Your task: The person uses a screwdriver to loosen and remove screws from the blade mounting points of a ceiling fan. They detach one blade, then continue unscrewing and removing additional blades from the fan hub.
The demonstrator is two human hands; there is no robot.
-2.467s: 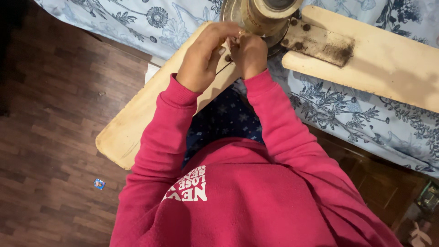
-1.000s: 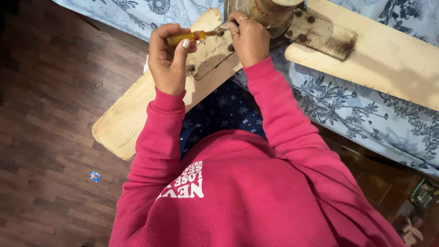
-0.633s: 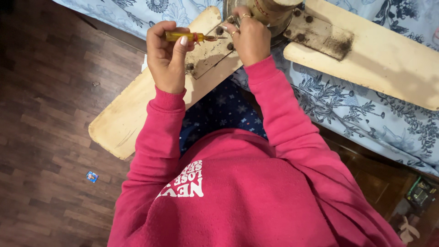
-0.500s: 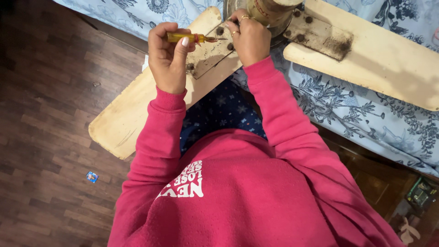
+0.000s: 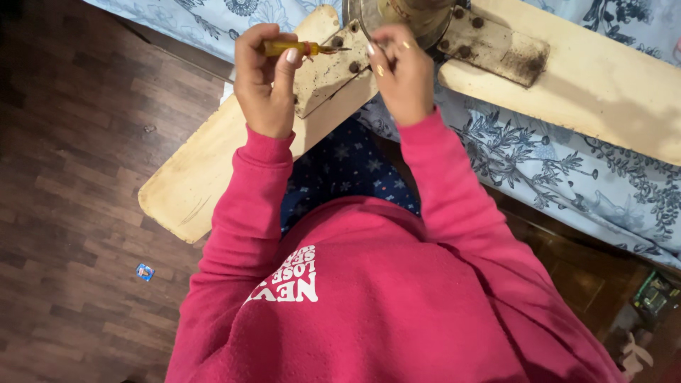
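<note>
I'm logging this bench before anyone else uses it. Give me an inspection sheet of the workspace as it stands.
Surface: blue floral cloth covers the worktop under the fan parts.
Job's things: ceiling fan hub at the top edge, with two cream blades on rusty brackets; yellow-handled screwdriver.
Clutter: small blue scrap on the floor.
Grippers: left hand grips the screwdriver, held level; right hand is at the hub's edge, fingertips hidden.
Cables: nothing seen.
Surroundings: dark wood plank floor; green object at lower right, too small to tell.
</note>
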